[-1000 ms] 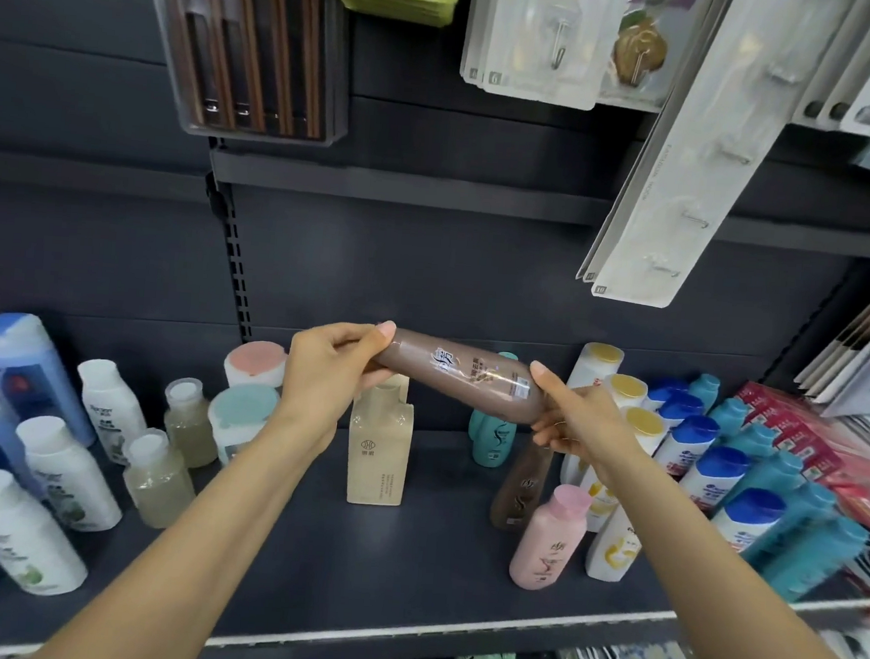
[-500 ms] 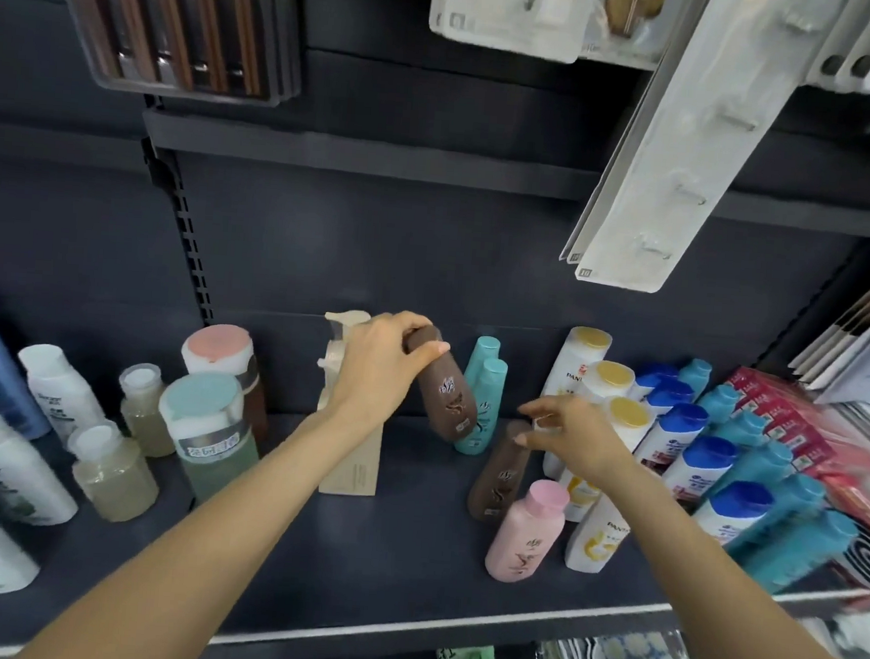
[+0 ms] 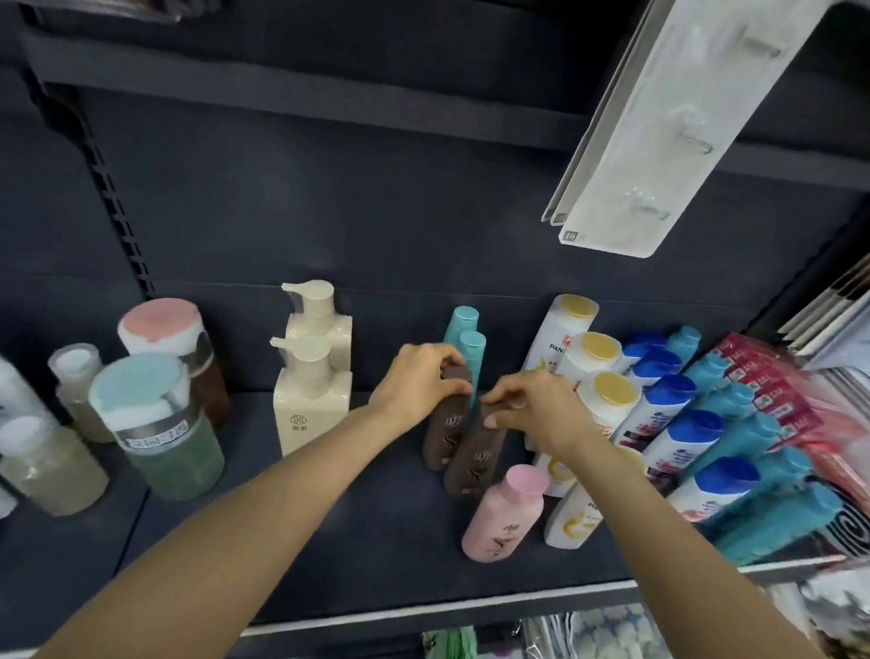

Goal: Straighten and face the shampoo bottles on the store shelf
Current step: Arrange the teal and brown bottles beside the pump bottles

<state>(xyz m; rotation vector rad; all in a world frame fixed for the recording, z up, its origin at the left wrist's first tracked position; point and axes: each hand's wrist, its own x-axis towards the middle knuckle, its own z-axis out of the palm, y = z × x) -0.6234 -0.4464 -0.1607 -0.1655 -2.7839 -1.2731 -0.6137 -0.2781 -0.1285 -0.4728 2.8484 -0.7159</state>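
Rear brown bottle (image 3: 445, 433) now upright on shelf (image 3: 304, 551), was tilted. Left hand (image 3: 413, 384) grips its cap; right hand (image 3: 535, 408) pinches front brown bottle (image 3: 475, 460) top.

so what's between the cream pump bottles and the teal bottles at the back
In the head view, the left hand gripping the rear brown bottle fills most of the gap between the cream pump bottles and teal bottles.
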